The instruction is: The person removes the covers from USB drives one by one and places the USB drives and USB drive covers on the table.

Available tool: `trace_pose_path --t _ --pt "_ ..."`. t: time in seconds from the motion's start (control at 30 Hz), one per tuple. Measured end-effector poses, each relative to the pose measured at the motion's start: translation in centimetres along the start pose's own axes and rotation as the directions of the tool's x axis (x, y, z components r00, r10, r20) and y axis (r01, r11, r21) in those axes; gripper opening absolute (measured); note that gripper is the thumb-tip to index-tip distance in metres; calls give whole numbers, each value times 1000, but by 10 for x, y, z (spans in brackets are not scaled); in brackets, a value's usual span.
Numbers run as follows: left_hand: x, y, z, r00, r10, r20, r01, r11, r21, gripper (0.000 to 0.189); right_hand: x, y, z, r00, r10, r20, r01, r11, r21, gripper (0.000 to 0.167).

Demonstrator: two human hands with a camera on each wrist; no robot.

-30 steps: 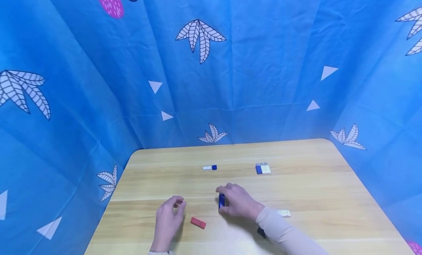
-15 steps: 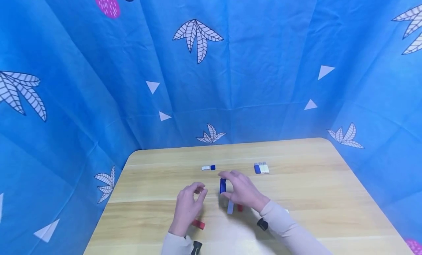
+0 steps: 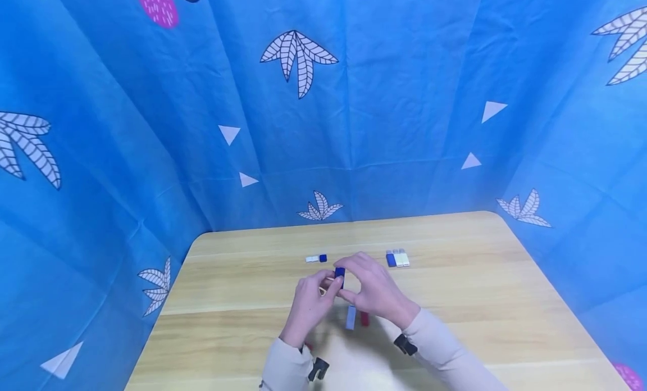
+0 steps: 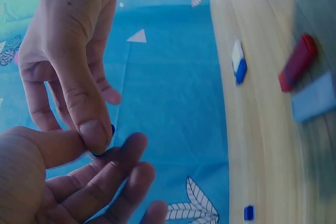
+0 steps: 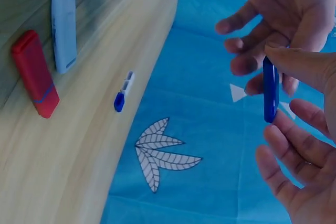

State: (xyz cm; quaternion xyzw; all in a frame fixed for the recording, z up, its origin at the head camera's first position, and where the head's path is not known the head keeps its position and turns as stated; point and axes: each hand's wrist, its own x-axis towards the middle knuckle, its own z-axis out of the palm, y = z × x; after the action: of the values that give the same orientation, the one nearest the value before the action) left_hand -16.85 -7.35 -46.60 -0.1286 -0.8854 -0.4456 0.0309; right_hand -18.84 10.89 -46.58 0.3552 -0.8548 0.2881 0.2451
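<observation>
A dark blue USB flash drive point(image 3: 340, 277) is held above the table between both hands. My right hand point(image 3: 375, 287) grips it by its two ends, thumb at one end and fingertip at the other, seen best on the blue drive point(image 5: 271, 90) in the right wrist view. My left hand point(image 3: 310, 301) pinches it from the left, the thumb lying over its near part in the head view. Thumbs and fingers cover most of the drive in the left wrist view. Below the right hand lie a pale drive point(image 3: 351, 317) and a red drive point(image 3: 365, 318).
At the back of the wooden table point(image 3: 242, 323) lies a white and blue drive point(image 3: 315, 259). Three drives point(image 3: 397, 259), one blue and two white, stand side by side at back right. Another red drive point(image 3: 309, 346) is mostly hidden by the left sleeve. A blue curtain point(image 3: 303, 138) surrounds the table.
The right hand has lifted the blue drive and carried it away from me. The left hand has come in from the left and taken hold of it; the pale and red drives have come into sight.
</observation>
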Motion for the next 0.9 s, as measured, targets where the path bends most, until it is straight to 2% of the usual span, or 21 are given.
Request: trace_pose_path --t 0.1,0.2,0.47,0.63,0.77,0.9 --pt "1 3 1 1000 4 11 -3 999 -41 16 0 -2 -2 999 -35 -14 35 999 -21 51" --pt "2 4 2 1000 25 17 -24 998 -59 13 -2 -3 -6 999 -38 8 38 999 -30 46" --pt "-1 1 5 991 136 -6 -136 990 -23 17 -10 3 -16 994 -19 109 23 999 -33 27" --pt "-3 1 5 993 121 -1 -121 992 -28 17 -15 7 -21 987 -1 160 6 999 -33 19" --pt "-3 4 5 992 127 -19 -126 991 31 16 -16 11 -25 982 9 190 -10 1000 4 12" --pt "-6 6 4 990 138 -24 -135 987 90 14 -18 16 -28 976 -14 218 2 998 56 8"
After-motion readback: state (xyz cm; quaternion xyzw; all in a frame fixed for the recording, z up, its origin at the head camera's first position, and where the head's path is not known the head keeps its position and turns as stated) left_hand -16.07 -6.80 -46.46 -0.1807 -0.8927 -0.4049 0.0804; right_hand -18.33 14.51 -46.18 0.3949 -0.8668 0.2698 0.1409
